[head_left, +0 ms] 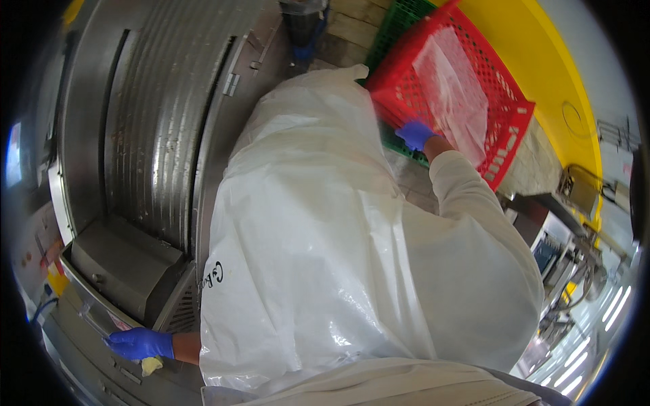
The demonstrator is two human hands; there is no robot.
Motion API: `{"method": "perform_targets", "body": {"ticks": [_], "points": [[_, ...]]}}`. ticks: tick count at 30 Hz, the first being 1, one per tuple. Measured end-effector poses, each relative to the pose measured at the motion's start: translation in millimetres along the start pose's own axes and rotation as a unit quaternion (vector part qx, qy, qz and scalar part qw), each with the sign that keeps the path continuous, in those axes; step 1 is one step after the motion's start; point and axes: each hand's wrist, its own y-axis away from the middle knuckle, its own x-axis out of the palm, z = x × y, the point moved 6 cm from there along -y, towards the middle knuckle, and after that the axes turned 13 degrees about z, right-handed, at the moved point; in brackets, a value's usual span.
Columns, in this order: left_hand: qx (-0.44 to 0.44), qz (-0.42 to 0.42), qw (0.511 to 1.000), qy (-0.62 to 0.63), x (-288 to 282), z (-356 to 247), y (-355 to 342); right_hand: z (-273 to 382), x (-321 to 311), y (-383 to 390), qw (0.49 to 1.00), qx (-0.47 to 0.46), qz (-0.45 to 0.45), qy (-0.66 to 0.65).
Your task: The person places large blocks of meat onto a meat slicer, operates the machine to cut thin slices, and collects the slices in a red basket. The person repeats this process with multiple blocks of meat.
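Observation:
At the lower left my left hand (pixel 140 344), in a blue-purple glove, is beside the rim of a metal machine. Its fingers look curled, and a pale yellow piece (pixel 152 366) shows under the palm; whether the hand grips it is hard to see. A red plastic crate (pixel 506 154) with a perforated wall stands tilted at the upper right. On its near edge is my gloved right hand (pixel 414 134), closed round it, with some motion blur. A translucent white plastic sheet (pixel 452 88) lies in the crate. Below and behind it shows a green crate (pixel 401 20).
A stainless machine with a ribbed metal bed (pixel 159 135) and a dark metal cover (pixel 125 264) runs along my left. My white plastic apron (pixel 305 237) fills the middle. Beyond the crates is a yellow wall (pixel 555 61). Metal equipment (pixel 555 243) stands at the right. A dark bin (pixel 302 27) is at the top.

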Motion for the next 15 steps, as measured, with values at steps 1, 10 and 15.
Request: {"method": "perform_targets", "body": {"ticks": [1,10,15], "points": [[0.025,-0.009,1.000,0.000,-1,-1,-1,-31,25,10,0.998,0.027,-0.010,-0.062],[0.179,-0.035,0.977,-0.107,-3,-26,-3,-188,182,104,0.948,0.140,-0.037,-0.282],[0.172,-0.008,0.969,-0.178,2,-20,-1,-195,182,122,0.957,0.100,-0.049,-0.267]]}}
